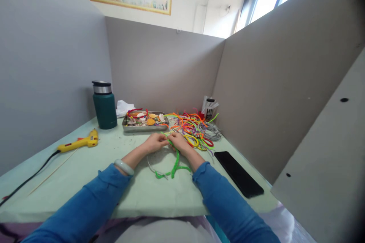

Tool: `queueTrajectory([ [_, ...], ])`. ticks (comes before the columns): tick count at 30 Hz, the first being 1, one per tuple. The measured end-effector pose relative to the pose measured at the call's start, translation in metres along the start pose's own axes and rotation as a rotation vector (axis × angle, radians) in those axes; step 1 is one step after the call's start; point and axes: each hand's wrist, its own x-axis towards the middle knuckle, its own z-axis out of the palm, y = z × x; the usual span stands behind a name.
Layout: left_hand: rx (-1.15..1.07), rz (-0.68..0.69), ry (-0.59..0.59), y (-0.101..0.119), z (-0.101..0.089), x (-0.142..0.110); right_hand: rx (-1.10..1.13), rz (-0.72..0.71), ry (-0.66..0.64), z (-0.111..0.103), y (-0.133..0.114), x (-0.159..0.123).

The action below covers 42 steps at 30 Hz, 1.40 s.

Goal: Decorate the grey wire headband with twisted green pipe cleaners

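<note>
In the head view my two hands meet over the middle of the table. My left hand point(155, 142) is closed in a pinch on a green pipe cleaner point(175, 164). Beside it, my right hand point(179, 142) also pinches the fuzzy green strand, its fingertips almost touching the left ones. A thin grey wire ring point(149, 164) curves down below my hands, and green lengths wrap its right and lower parts, with loose ends sticking out. My fingers hide the top of the ring.
Behind my hands stands a metal tray point(145, 129) of shells and beads. Colourful pipe cleaners point(189, 121) and coiled grey wire point(212, 132) lie right of it. A phone point(238, 174) rests at right; a teal bottle point(105, 110) and yellow glue gun point(78, 143) are left.
</note>
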Motion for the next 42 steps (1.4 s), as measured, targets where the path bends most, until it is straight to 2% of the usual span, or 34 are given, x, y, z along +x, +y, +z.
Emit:
queueTrajectory([
  [7, 0.024, 0.064, 0.092, -0.001, 0.000, 0.000, 0.108, 0.056, -0.036, -0.001, -0.003, -0.002],
  [16, -0.066, 0.083, 0.084, -0.002, 0.000, -0.001, 0.262, 0.138, -0.046, -0.001, -0.010, -0.004],
  [23, -0.108, 0.068, 0.076, 0.000, 0.000, -0.001, 0.281, 0.124, -0.053, -0.002, -0.009, -0.004],
  [29, -0.029, 0.081, 0.101, 0.001, -0.002, -0.001, 0.249, 0.133, -0.058, -0.002, -0.009, -0.003],
  [42, -0.043, 0.044, 0.093, -0.011, 0.002, 0.005, 0.199, 0.111, -0.079, -0.001, -0.009, -0.005],
])
